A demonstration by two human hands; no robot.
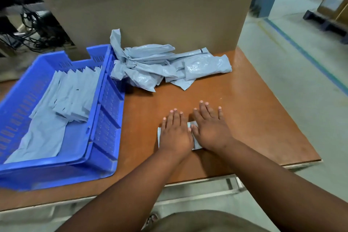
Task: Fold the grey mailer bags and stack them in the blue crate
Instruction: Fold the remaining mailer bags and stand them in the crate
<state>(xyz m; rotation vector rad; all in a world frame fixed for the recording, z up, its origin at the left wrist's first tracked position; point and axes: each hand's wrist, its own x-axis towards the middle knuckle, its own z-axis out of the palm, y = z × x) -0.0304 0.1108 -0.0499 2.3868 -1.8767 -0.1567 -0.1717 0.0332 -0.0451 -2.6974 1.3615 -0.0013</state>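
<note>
A small folded grey mailer bag (194,144) lies on the brown table, mostly hidden under both hands. My left hand (175,132) presses flat on its left part, fingers straight. My right hand (210,126) presses flat on its right part, fingers spread. A loose pile of crumpled grey mailer bags (165,66) lies farther back on the table. The blue crate (105,133) stands at the left and holds several folded grey bags (73,96) in a leaning row, with a flat one beneath.
A large cardboard box (150,5) stands behind the pile and the crate. The table's right edge (301,137) drops to a concrete floor with a blue line. Cables hang at the far left.
</note>
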